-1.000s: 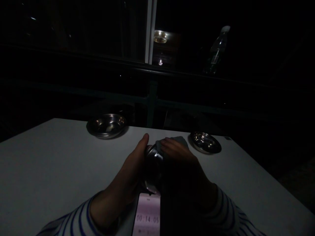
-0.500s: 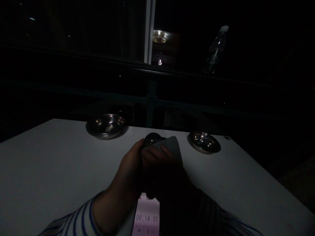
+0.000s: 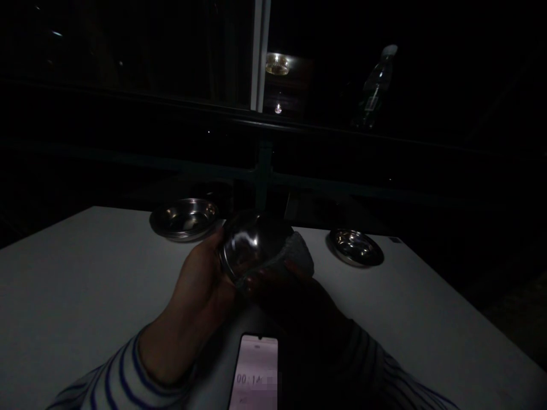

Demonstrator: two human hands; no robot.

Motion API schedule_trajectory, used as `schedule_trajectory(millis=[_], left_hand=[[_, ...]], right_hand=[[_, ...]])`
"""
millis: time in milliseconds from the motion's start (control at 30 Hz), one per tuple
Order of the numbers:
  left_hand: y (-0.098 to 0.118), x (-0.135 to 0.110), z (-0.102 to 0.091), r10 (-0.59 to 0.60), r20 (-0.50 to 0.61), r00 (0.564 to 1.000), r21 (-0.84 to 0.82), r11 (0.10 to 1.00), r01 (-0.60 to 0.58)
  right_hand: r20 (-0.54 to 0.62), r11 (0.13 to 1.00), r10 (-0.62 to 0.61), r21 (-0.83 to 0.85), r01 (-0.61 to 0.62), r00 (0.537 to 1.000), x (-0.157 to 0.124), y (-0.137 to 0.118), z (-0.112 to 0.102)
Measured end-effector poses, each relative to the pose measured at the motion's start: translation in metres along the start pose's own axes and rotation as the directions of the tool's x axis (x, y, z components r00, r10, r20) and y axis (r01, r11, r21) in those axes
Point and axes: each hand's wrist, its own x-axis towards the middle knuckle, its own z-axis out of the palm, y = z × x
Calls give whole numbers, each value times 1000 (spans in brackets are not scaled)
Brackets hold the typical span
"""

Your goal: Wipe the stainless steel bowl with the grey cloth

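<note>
Since half a second ago, the stainless-steel bowl [image 3: 252, 242] has been turned so that its rounded outer wall is exposed, and the left hand [image 3: 199, 279] has been shifted leftward with it. The bowl is held up above the surface [image 3: 85, 296], in line with the middle of the far edge. Its rim side is grasped by the left hand. A grey cloth [image 3: 302, 256] is gripped under the fingers of the right hand [image 3: 294, 296] and is pressed against the bowl's outer wall; much of that hand is lost in shadow. Near the far edge, toward the left corner, a stack of metal bowls [image 3: 182, 234] is seen. Another metal bowl [image 3: 356, 248] is placed by the far right corner. A lit smartphone [image 3: 256, 361] is seen below the hands.
</note>
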Motion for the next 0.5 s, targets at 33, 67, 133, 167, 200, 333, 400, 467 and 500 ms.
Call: schedule_trajectory(millis=[33,67,133,167,200,333,400,467,500], left_hand=[[0,0,0,-5,-12,1000,-7,1000,5],[-1,1,0,-15,-11,1000,-12,1000,15],[-5,0,0,-64,23,998,-10,998,64],[-7,0,0,-98,50,994,-4,995,99],[-9,-1,0,-123,76,989,5,992,123],[-14,-5,-1,-208,126,970,24,978,206],[-16,-6,-1,-241,117,963,43,970,238],[-18,-7,-1,-270,105,957,62,962,265],[-20,-7,-1,-281,101,954,68,959,276]], right_hand=[[-6,1000,-11,1,11,1000,-1,1,1],[-4,1000,-17,9,17,1000,-2,0,2],[26,999,-6,36,5,1000,-4,-1,3],[46,999,7,44,-9,999,-5,-3,4],[69,999,22,46,-25,997,-6,-4,4],[91,997,64,24,-67,994,-3,-8,1],[63,996,82,20,-83,995,0,-8,-2],[50,994,108,16,-109,993,3,-8,-3],[45,992,127,14,-128,991,4,-8,-4]])
